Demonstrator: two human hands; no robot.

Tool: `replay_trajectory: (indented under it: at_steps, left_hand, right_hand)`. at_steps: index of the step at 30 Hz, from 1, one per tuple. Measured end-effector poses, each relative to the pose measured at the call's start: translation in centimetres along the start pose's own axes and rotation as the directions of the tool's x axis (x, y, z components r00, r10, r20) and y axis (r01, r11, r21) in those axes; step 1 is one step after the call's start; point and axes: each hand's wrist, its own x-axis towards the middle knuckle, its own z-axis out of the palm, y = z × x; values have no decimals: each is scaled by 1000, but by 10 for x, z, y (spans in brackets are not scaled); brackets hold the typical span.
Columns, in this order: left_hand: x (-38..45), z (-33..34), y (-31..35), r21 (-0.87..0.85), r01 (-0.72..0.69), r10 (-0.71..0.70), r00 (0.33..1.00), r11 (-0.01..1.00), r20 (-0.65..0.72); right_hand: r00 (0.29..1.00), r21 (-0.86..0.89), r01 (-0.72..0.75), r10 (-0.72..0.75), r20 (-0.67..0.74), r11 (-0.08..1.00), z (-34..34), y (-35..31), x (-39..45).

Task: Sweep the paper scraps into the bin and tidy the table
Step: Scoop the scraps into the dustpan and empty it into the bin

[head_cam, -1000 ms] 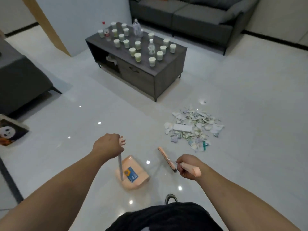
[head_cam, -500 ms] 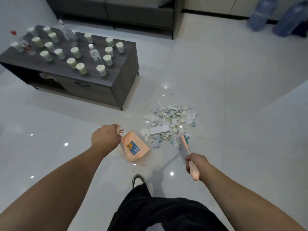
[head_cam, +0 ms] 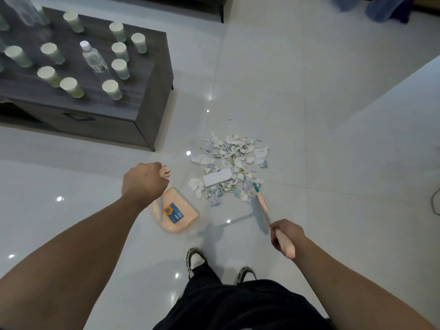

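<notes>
1. Left hand (head_cam: 144, 182) is gripping the dustpan (head_cam: 177, 213) handle, keeping its mouth facing the paper scraps (head_cam: 232, 167) on the floor.
2. Right hand (head_cam: 287, 235) is clenching the brush (head_cam: 260, 210), bristles touching the pile's near edge, seemingly ready to sweep panward.

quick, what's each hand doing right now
Left hand: closed, holding the dustpan handle.
Right hand: closed, holding the broom handle.

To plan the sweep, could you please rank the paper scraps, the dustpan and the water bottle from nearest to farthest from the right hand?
From the right hand:
1. Paper scraps, just ahead on the floor.
2. Dustpan, to its left.
3. Water bottle, far left on the table.
</notes>
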Motion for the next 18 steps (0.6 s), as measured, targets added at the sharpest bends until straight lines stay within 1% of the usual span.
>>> replay_trajectory:
  at_steps: [5, 9, 14, 18]
  left_hand:
    - [38, -8, 26, 13, -51, 51, 999, 999, -4]
    - [60, -11, 56, 48, -77, 78, 997, 996, -24]
    - [88, -10, 108, 85, 14, -14, 1000, 996, 3]
    - [108, -5, 150, 122, 8, -11, 1000, 993, 19]
  right_hand:
    - [999, 107, 31, -27, -38, 994, 0, -27, 13]
    - [995, 139, 75, -65, -76, 987, -4, -58, 29]
    - [992, 134, 111, -101, -76, 985, -11, -113, 54]
    - [997, 133, 70, -66, -34, 989, -19, -161, 72]
